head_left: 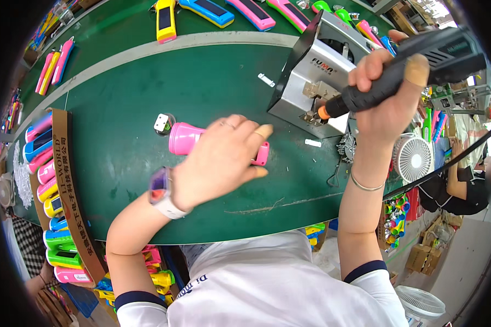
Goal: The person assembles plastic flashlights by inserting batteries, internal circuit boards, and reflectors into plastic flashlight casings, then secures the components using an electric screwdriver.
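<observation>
Green-topped workbench [123, 182], with a pink plastic flashlight [185, 139] lying right under the left hand [218, 155], can't tell if gripped. Holding a black power screwdriver [387, 87] in the right hand [384, 117], by a logo-printed silver metal machine [305, 71]. Black lettering on brown cardboard box [73, 201].

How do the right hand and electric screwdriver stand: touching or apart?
Touching: the head view plainly shows the right hand wrapped around the electric screwdriver.

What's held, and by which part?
The right hand holds a black electric screwdriver around its body; the left hand partly covers a pink flashlight, any grip unclear.
</observation>
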`<move>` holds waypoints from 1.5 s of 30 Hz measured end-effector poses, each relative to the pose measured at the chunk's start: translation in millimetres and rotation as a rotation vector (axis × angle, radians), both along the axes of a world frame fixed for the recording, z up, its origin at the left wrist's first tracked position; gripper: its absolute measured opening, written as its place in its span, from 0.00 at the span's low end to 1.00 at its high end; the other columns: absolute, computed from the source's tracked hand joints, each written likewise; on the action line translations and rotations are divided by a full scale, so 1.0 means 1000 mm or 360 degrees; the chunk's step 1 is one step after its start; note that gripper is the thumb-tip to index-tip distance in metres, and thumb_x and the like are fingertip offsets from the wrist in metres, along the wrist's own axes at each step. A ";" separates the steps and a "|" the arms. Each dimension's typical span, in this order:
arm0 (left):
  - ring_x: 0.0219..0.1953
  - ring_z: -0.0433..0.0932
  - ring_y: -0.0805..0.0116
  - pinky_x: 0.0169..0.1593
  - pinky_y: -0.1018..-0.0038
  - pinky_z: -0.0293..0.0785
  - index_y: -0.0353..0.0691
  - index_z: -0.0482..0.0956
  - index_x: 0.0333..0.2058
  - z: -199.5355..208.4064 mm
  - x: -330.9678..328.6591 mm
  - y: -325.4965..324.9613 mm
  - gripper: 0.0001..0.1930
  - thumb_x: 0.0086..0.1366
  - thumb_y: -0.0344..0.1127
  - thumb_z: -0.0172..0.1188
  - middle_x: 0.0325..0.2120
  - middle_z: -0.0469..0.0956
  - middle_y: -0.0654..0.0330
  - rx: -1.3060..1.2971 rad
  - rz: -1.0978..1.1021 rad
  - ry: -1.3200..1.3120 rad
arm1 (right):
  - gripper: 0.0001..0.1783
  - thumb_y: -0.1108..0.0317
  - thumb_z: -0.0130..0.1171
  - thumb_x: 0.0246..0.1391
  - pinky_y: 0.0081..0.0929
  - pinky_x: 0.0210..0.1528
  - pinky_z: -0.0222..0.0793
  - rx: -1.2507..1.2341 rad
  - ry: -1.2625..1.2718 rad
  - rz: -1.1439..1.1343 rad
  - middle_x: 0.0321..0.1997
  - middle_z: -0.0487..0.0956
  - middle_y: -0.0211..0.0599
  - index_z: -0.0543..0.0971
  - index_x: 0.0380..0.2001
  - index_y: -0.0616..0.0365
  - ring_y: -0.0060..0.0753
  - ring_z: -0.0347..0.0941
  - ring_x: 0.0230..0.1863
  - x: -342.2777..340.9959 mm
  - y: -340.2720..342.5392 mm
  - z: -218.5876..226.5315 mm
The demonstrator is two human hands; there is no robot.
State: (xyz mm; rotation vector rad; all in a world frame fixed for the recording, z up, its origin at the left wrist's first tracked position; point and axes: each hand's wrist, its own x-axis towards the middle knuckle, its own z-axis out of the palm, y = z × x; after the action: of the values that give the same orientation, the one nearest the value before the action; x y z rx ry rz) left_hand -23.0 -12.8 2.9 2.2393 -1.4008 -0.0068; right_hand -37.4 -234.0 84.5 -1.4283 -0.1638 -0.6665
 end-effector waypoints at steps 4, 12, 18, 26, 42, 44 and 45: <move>0.40 0.72 0.61 0.42 0.68 0.70 0.40 0.76 0.42 0.002 0.013 0.010 0.23 0.46 0.40 0.67 0.35 0.74 0.61 0.0115 -0.0052 0.0078 | 0.39 0.37 0.43 0.57 0.25 0.25 0.61 0.0353 -0.0281 0.0634 0.23 0.65 0.30 0.58 0.60 0.55 0.22 0.60 0.19 -0.021 0.012 -0.018; 0.38 0.72 0.62 0.42 0.69 0.70 0.39 0.77 0.40 -0.008 0.017 0.012 0.21 0.47 0.41 0.68 0.35 0.75 0.62 0.0000 -0.0095 0.0165 | 0.45 0.32 0.52 0.48 0.29 0.23 0.65 0.0162 -0.0219 0.0667 0.22 0.68 0.33 0.56 0.59 0.52 0.28 0.65 0.17 -0.025 0.044 -0.044; 0.40 0.71 0.62 0.43 0.69 0.69 0.39 0.77 0.40 -0.008 0.015 0.013 0.21 0.47 0.41 0.67 0.35 0.75 0.62 0.0017 -0.0074 0.0173 | 0.44 0.32 0.54 0.47 0.29 0.22 0.64 0.0020 0.0045 0.0411 0.21 0.68 0.34 0.58 0.57 0.51 0.28 0.64 0.16 -0.027 0.058 -0.043; 0.39 0.71 0.62 0.41 0.69 0.69 0.39 0.77 0.40 -0.008 0.016 0.012 0.21 0.47 0.41 0.67 0.34 0.75 0.62 0.0000 -0.0082 0.0192 | 0.43 0.32 0.54 0.47 0.27 0.21 0.63 0.0120 -0.0207 0.0630 0.21 0.68 0.32 0.60 0.56 0.51 0.25 0.63 0.15 -0.023 0.049 -0.046; 0.39 0.72 0.63 0.42 0.69 0.69 0.42 0.75 0.43 -0.008 0.012 0.012 0.24 0.46 0.41 0.67 0.32 0.73 0.62 -0.0027 -0.0088 0.0013 | 0.39 0.34 0.55 0.48 0.27 0.23 0.65 0.0021 -0.0312 0.0652 0.23 0.69 0.31 0.62 0.53 0.52 0.26 0.65 0.18 -0.023 0.043 -0.051; 0.39 0.73 0.64 0.41 0.69 0.69 0.43 0.74 0.44 -0.003 0.010 0.012 0.25 0.45 0.40 0.68 0.32 0.73 0.62 0.0159 0.0081 -0.0102 | 0.37 0.35 0.50 0.52 0.29 0.24 0.64 -0.0127 -0.0624 0.0441 0.23 0.69 0.31 0.62 0.54 0.52 0.26 0.64 0.18 -0.031 0.027 -0.028; 0.38 0.73 0.63 0.40 0.70 0.69 0.42 0.74 0.45 -0.004 0.010 0.009 0.26 0.45 0.40 0.68 0.33 0.74 0.62 0.0153 0.0174 -0.0144 | 0.37 0.35 0.50 0.52 0.29 0.24 0.64 -0.0149 -0.0617 0.0424 0.23 0.69 0.31 0.62 0.54 0.52 0.26 0.64 0.18 -0.033 0.018 -0.023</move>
State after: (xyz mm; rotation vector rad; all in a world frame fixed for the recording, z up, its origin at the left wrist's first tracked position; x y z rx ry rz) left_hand -13.4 -3.5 -1.1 2.4205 -1.3481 0.0664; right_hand -70.5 -216.5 61.9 -1.3230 -0.6849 -0.7145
